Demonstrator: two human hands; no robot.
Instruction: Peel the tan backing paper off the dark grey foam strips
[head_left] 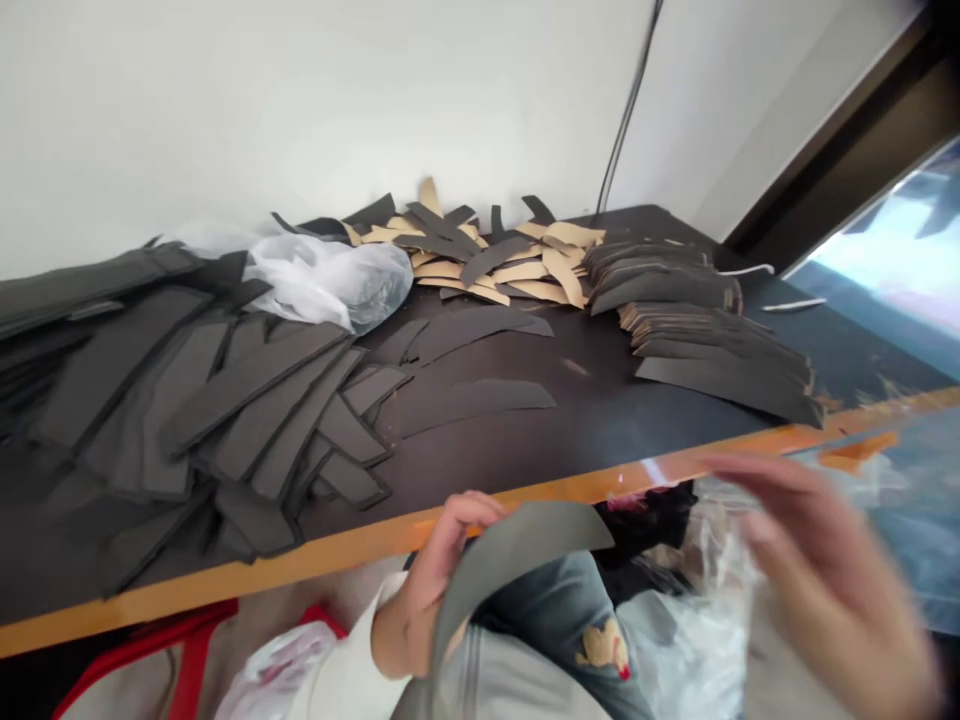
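Note:
My left hand [442,580] is closed on a curved dark grey strip [517,545], which arches over my lap in front of the table edge. To the right, my right hand [817,570] is raised beside the edge, blurred, with its fingers apart and nothing visible between them. Two stacks of curved dark pieces [720,360] lie at the table's right side. Loose dark strips [262,400] are heaped at the left. A few flat dark pieces [480,395] rest in the middle.
Tan and dark strips [525,260] are piled at the back by the wall. A clear plastic bag [330,275] sits left of them. The table [585,430] has an orange-taped front edge. A red stool frame [191,660] and plastic bags [690,640] are below.

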